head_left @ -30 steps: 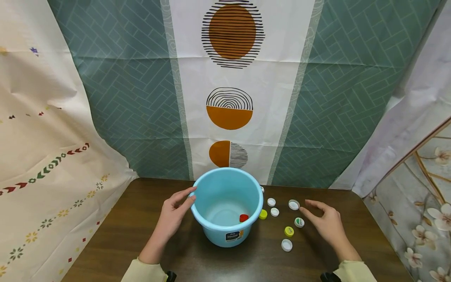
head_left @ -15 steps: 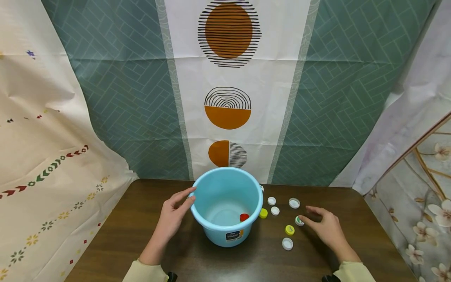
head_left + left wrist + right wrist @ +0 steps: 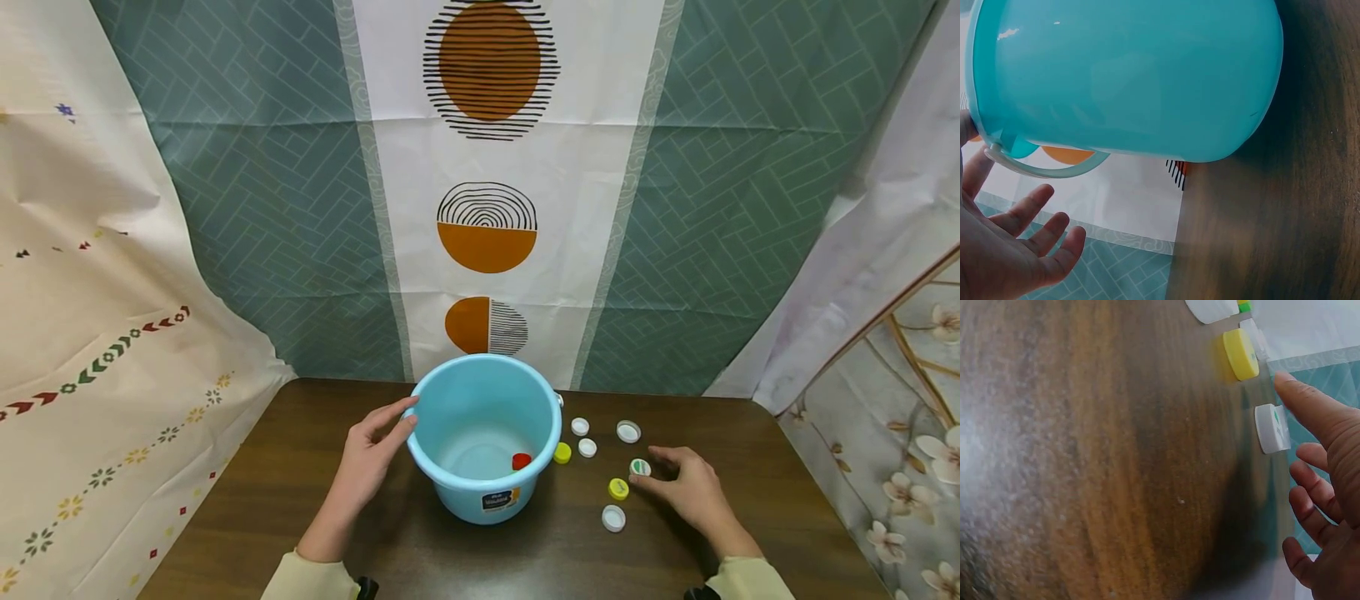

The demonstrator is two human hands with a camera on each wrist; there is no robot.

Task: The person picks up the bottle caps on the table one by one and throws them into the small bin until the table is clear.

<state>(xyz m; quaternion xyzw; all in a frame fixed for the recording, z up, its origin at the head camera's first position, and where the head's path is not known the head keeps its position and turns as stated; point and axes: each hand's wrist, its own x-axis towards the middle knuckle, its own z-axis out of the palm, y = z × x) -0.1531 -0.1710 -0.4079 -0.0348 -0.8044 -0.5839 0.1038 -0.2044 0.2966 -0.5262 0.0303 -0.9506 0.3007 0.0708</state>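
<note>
A light blue plastic bucket (image 3: 457,505) with a pale handle (image 3: 1054,173) stands on the brown table. At its left rim, my left hand (image 3: 369,450) pinches the edge between thumb and index finger; the other fingers spread loosely below the handle. Inside the bucket lies a red bottle cap (image 3: 521,461). To the right, my right hand (image 3: 693,487) is low over the table, its thumb right at a white cap with a green mark (image 3: 640,468) and its fingers apart. In the right wrist view that white cap (image 3: 1269,429) stands between thumb and fingers, not gripped.
Near the right hand lie a yellow cap (image 3: 618,489), a white cap (image 3: 613,518) and a larger pale cap (image 3: 628,431). Beside the bucket are another yellow cap (image 3: 562,452) and two small white caps (image 3: 587,447). A patterned cloth (image 3: 480,167) hangs behind the table (image 3: 480,575).
My right hand has come down and slightly toward me, from near the larger pale cap to the green-marked white cap. The left hand and bucket have stayed put.
</note>
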